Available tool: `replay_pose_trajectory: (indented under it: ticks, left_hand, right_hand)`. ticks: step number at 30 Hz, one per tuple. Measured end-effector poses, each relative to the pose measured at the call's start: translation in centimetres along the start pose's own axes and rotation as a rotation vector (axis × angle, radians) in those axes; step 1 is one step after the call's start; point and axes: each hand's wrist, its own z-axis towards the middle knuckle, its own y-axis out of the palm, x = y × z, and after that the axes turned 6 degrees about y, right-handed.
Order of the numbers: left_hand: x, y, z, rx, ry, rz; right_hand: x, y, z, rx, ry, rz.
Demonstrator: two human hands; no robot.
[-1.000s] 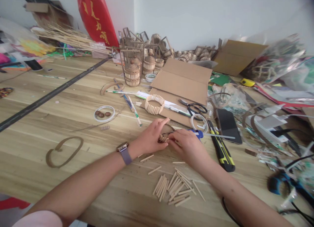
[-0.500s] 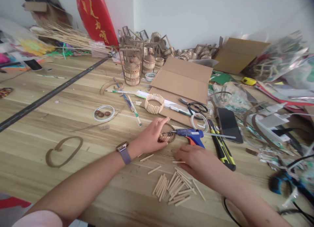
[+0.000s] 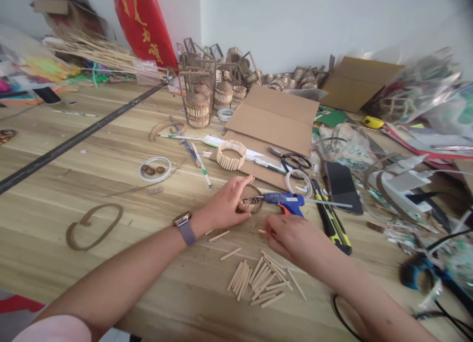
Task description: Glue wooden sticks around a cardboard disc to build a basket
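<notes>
My left hand is curled round a small round cardboard piece edged with short sticks, pressing it on the wooden table. A watch sits on that wrist. My right hand is just below and to the right, its fingertips pinched on a short wooden stick. A blue glue gun lies on the table between the two hands, its nozzle touching the round piece. A loose pile of several short sticks lies close in front of my right hand.
A yellow-black utility knife, a dark phone, scissors and a tape roll lie to the right. A finished stick ring and folded cardboard lie behind. Small stick baskets stand further back.
My right hand left the round piece, moved down toward the stick pile and pinched a stick. The glue gun it covered now shows. My left hand stayed put.
</notes>
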Motion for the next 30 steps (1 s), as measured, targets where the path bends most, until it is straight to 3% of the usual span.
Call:
replay_pose_trajectory:
  ticks: [6, 11, 20, 30]
  left_hand:
    - [0.1, 0.0, 0.1, 0.000, -0.003, 0.002]
    - [0.2, 0.1, 0.0, 0.007, -0.002, 0.036]
    - [0.1, 0.0, 0.2, -0.006, -0.003, 0.017]
    - [-0.2, 0.1, 0.2, -0.006, 0.011, 0.019]
  right_hand:
    - [1.0, -0.7, 0.5, 0.112, 0.095, 0.424]
    - [1.5, -0.7, 1.0, 0.209, 0.080, 0.554]
    - [1.0, 0.2, 1.8, 0.246, 0.128, 0.537]
    - [0.5, 0.6, 3.0, 0.247, 0.044, 0.465]
